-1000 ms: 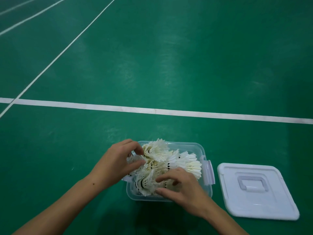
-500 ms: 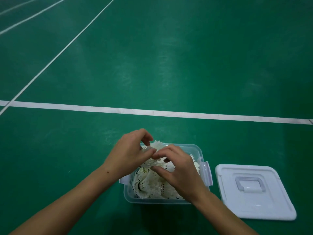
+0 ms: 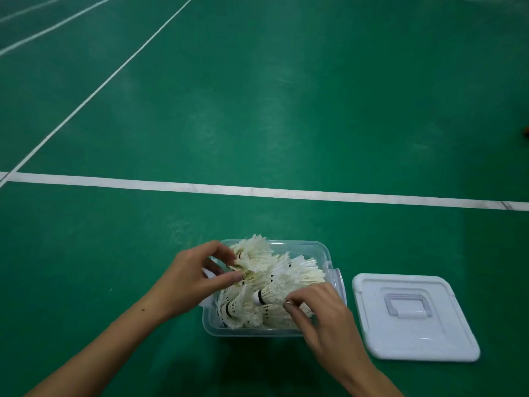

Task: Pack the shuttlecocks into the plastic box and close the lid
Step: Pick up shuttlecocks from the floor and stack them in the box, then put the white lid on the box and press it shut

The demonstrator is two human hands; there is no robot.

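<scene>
A clear plastic box (image 3: 320, 250) stands open on the green floor, heaped with several white feather shuttlecocks (image 3: 289, 276) that rise above its rim. At the box's left side, my left hand (image 3: 194, 279) pinches the feathers of a shuttlecock near the back left corner. My right hand (image 3: 320, 313) reaches in from the near right and its fingertips grip a shuttlecock lying on its side with its cork pointing left. The white lid (image 3: 412, 316) lies flat on the floor to the right of the box, handle up.
A wide white court line (image 3: 257, 191) crosses the floor beyond the box, and thinner lines (image 3: 94, 90) run diagonally at the upper left. A small orange object (image 3: 526, 129) shows at the right edge.
My hands have parted. The right hand dropped from the top of the heap to the near right side, uncovering the shuttlecocks. The left hand stayed at the back left.
</scene>
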